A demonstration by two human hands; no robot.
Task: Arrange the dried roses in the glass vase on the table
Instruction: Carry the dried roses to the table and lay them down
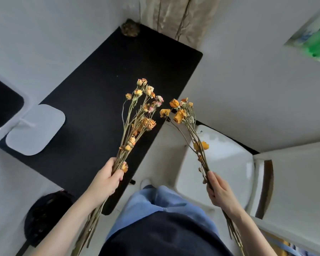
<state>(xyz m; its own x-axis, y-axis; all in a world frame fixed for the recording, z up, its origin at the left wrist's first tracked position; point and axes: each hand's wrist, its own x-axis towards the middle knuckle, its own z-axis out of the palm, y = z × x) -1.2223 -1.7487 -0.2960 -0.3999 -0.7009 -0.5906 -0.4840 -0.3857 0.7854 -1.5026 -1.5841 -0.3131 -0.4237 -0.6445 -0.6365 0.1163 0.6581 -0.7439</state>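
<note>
I have a bunch in each hand and no glass vase anywhere in view, so I cannot say which way the stems must travel.

My left hand (pixel 107 177) is wrapped round the stems of the larger bunch of dried roses (pixel 137 124), gripping them about midway. The heads fan up and away over the black table (pixel 92 85), and the cut ends trail back under my forearm. My right hand (pixel 217 191) is closed round the smaller bunch (pixel 185 117), which hangs off the table's right edge, above the white chair (pixel 225 159), with its heads leaning toward the table's near right corner.

Both long axes run from my body outward, heads far and cut ends near. I judge each bunch must be swung upright, ends down, before it can enter any vase.

The left hand is the nearer one to the tabletop. There is bare black surface ahead of it. A white stand base (pixel 35 130) sits at the table's left end and a brown clump (pixel 130 27) at its far corner.
</note>
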